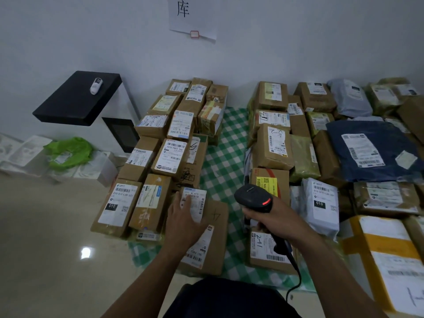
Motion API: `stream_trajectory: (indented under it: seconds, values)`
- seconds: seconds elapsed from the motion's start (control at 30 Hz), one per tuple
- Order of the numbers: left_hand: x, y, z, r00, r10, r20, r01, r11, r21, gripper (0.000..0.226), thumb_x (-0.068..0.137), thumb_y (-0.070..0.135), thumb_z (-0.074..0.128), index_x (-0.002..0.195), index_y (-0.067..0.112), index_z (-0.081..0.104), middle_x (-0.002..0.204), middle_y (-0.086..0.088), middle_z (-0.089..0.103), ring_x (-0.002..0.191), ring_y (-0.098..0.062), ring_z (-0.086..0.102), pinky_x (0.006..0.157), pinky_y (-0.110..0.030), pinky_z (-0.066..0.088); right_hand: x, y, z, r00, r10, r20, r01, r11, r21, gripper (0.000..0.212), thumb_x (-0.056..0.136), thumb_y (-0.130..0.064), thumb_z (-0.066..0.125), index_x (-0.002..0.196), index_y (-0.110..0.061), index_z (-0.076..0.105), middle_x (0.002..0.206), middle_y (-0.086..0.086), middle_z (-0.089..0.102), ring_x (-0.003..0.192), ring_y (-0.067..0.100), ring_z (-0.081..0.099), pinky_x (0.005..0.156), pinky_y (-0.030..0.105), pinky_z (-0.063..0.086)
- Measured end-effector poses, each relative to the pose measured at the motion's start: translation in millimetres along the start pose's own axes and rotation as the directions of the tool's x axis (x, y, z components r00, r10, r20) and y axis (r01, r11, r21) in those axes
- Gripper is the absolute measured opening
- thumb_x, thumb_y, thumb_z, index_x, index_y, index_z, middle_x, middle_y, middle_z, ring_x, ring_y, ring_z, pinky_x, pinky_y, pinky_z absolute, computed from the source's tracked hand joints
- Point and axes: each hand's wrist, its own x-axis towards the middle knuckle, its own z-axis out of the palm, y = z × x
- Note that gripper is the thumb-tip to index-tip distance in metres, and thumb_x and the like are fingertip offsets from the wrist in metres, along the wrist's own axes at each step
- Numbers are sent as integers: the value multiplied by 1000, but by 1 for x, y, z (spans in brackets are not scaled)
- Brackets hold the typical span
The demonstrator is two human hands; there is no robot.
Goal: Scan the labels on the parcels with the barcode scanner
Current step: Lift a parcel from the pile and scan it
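Observation:
Many labelled cardboard parcels lie in two groups on a green checked cloth (pixel 226 143). My left hand (pixel 183 222) rests flat on a small box with a white label (pixel 195 203), which sits on top of a larger brown parcel (pixel 213 244) at the near end of the left group. My right hand (pixel 273 216) grips the black barcode scanner (pixel 253 198) by its handle. Its head, with a red light showing, is held above the gap between the groups. A black cable (pixel 296 278) trails from the handle toward me.
The right group (pixel 273 145) holds boxes, a dark blue mailer bag (pixel 371 150) and grey and white bags. A black shelf (pixel 75 99) with a small white device juts from the wall at left. A green bag (pixel 66 152) and white packages lie on the floor.

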Motion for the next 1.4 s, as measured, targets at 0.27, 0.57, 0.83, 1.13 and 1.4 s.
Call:
stream_trajectory:
  seconds: [0.27,0.57,0.83,1.13,1.4]
  values:
    - [-4,37,6,991,133,-27,-133,991,10,89,93,28,70,163,20,14,171,-11,-3,157,-29,-13,129,-48,4,-20,20,-24,990,81,-113,-72,994,81,28,92,-38,78,118,-36,68,82,-6,77,57,5,62,58,24,49]
    - [-1,123,51,947,218,237,-96,894,-437,26,92,46,74,111,39,58,110,20,63,98,1,61,87,-29,55,-52,49,-51,937,224,-270,-167,962,217,25,88,-37,81,105,-22,73,74,-1,73,58,9,62,60,28,49]
    - [33,129,97,892,158,424,224,659,-718,31,90,13,78,113,28,63,114,-1,74,114,-26,69,97,-46,57,-62,64,-50,899,300,-320,-218,938,269,19,88,-31,83,104,-26,75,85,2,79,61,8,66,63,24,53]
    - [23,106,80,910,123,395,239,623,-745,62,90,23,79,144,27,49,129,-7,68,107,-19,72,91,-41,61,-55,65,-52,911,259,-320,-192,955,226,17,91,-31,80,106,-26,73,76,2,76,59,6,65,64,29,51]
    - [25,83,56,941,211,265,43,700,-713,54,95,23,72,143,33,50,127,16,60,119,-7,59,96,-27,53,-44,55,-49,931,210,-299,-167,972,165,23,93,-30,78,114,-30,68,87,-4,80,67,10,69,59,22,52]
